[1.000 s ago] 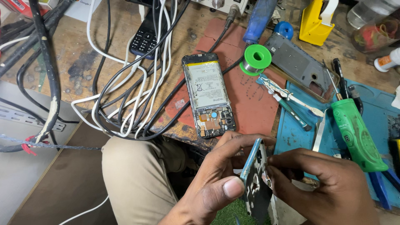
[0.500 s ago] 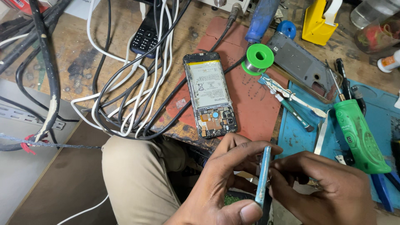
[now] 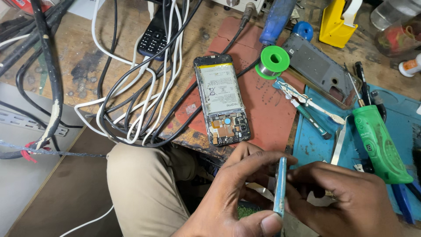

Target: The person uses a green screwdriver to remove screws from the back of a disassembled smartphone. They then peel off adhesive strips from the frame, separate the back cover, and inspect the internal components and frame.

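Wooden bench [image 3: 83, 57] carries everything here, with one red mat [image 3: 263, 114] and one blue mat [image 3: 394, 131] laid on it, and a tangle of black and white cables [image 3: 131, 109] too many to count. On the red mat lies one opened phone [image 3: 222, 101], its back off, battery and board showing. Below the bench edge, both hands pinch one thin blue panel [image 3: 280, 186] held edge-on: left hand [image 3: 239, 193] closed on it with thumb at the bottom and fingers along the top, right hand [image 3: 346, 202] closed against its other face. Judging by this, the panel is being inspected or parted, which calls for a steady two-handed hold. One green tool [image 3: 379, 142], one keypad phone [image 3: 153, 39] and one green solder reel [image 3: 272, 61] lie around.
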